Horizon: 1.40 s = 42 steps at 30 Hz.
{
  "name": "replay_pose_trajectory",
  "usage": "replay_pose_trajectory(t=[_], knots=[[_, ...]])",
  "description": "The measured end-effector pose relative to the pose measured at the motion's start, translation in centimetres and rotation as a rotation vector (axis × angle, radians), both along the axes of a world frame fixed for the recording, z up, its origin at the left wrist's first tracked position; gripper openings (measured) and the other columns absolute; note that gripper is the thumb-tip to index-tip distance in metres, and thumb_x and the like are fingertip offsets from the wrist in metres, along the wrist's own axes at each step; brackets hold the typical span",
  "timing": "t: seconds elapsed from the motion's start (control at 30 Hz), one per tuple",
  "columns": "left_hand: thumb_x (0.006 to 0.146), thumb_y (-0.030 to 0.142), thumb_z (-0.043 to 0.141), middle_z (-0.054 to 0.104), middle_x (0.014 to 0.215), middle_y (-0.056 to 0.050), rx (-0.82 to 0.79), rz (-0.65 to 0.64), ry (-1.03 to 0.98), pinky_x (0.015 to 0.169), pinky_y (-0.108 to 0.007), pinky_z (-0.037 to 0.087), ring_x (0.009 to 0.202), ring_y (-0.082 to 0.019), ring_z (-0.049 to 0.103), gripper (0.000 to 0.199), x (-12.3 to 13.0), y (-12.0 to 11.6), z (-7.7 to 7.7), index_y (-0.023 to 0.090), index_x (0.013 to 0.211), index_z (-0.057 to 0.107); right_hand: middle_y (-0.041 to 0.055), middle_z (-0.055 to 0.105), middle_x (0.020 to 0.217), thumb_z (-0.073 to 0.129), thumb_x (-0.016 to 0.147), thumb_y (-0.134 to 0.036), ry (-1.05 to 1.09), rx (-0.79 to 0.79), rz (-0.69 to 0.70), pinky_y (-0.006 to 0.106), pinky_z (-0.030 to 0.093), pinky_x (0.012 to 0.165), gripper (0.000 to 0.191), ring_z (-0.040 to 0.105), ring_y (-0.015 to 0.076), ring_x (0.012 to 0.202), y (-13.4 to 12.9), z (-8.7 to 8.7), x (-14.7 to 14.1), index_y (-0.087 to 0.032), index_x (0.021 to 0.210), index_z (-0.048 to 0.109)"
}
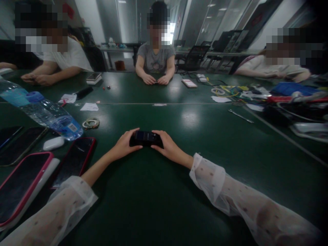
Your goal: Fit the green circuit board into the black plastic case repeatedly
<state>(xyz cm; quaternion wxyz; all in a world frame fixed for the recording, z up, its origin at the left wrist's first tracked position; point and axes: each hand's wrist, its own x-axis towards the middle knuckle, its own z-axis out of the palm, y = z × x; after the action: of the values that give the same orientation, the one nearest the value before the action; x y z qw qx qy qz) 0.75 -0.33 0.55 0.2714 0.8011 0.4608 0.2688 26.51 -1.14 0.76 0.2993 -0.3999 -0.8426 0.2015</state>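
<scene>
Head view: you grip small black device (146,137) between both hands, near picture's centre, screen facing up toward you. Left hand (126,140) holds its left end, right hand (165,141) its right end, thumbs on near edge. Cannot tell if device touches green table (153,205). Around device: clear bottle (51,114) and beaded bracelet (91,123) between nine and ten o'clock; red-edged phone (74,162) between eight and nine; wrench (241,116) between two and three; seated person in grey shirt (155,61) at twelve.

Handheld device (146,138) appears to be smooth plastic. Tabletop (153,191) is smooth, semi-glossy; bottles (53,111) are clear, glossy plastic. Sleeves (210,179) are sheer cloth.
</scene>
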Motion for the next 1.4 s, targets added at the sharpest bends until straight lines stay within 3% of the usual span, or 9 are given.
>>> replay_pose_trajectory(t=[1.4], knots=[[0.079, 0.043, 0.07, 0.052, 0.131, -0.011, 0.055, -0.013, 0.029, 0.1, -0.049, 0.041, 0.12, -0.03, 0.05, 0.07, 0.08, 0.07, 0.02, 0.025, 0.139, 0.039, 0.0092, 0.052, 0.124, 0.065, 0.083, -0.024, 0.067, -0.025, 0.019, 0.052, 0.046, 0.1, 0.058, 0.052, 0.0263, 0.117, 0.24, -0.36, 0.12, -0.027, 0.134, 0.036]])
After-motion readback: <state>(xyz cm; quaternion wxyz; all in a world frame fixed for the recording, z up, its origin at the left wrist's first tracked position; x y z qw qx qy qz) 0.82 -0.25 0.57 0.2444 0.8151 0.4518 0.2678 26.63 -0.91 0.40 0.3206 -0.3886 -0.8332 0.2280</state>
